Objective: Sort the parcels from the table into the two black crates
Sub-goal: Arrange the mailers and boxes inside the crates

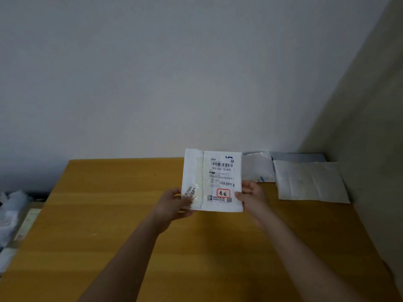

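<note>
Two hands hold one parcel [212,180] up at the frame's centre, above the table [109,214]. At far left, below the table edge, lies a dim heap of pale bags [11,214]; whether a crate sits under them I cannot tell.

Moving right, the left hand [172,204] pinches the parcel's lower left corner, thumb on the front and fingers curled behind. The parcel is a white mailer, upright, its long axis running top to bottom of the frame, label [222,177] facing the camera and reading right way up, red stamp near the bottom. It looks light and soft, likely a thin poly bag that would flop or fold if held by one corner alone; the film may be slippery. Gripping both lower edges, as now, seems the safest hold.

Next, the right hand [250,196] pinches the lower right edge the same way.

Further right, two more white parcels [309,182] lie flat at the table's far right corner, against the wall [370,105], overlapping at their edges.
</note>
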The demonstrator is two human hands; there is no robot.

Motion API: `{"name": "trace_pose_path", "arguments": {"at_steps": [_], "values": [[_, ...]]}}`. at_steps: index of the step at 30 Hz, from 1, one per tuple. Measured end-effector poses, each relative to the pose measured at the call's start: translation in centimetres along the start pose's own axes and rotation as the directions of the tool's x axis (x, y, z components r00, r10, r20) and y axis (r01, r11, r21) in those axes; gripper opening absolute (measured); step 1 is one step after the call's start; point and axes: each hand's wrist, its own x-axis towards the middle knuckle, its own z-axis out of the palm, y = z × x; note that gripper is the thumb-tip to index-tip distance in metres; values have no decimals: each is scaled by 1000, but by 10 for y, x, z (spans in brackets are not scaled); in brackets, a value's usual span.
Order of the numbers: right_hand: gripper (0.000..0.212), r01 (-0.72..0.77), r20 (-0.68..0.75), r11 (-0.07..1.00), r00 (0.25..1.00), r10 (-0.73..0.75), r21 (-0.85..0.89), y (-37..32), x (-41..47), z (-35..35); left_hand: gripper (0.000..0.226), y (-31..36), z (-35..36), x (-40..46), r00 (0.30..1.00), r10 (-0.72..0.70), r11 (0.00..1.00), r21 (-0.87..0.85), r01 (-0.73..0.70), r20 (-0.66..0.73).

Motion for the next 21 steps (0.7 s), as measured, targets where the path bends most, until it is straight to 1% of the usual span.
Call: {"name": "trace_pose_path", "arguments": {"at_steps": [5, 11, 17, 21], "values": [[25, -52, 80, 999, 995, 52, 4, 14, 5, 21, 16, -15, -18, -7, 994, -1, 1000, 6, 2, -107], [24, -54, 201, 998, 978, 60, -36, 15, -6, 79, 15, -32, -72, -31, 983, -46, 997, -67, 35, -176], [23, -41, 227, 997, 972, 55, -65, 18, -26, 153, 27, -42, -148, -53, 971, -22, 993, -119, -7, -239], [21, -55, 230, 996, 971, 71, -76, 30, -54, 217, 23, -56, -218, -72, 970, -1, 987, -155, -38, -243]]}}
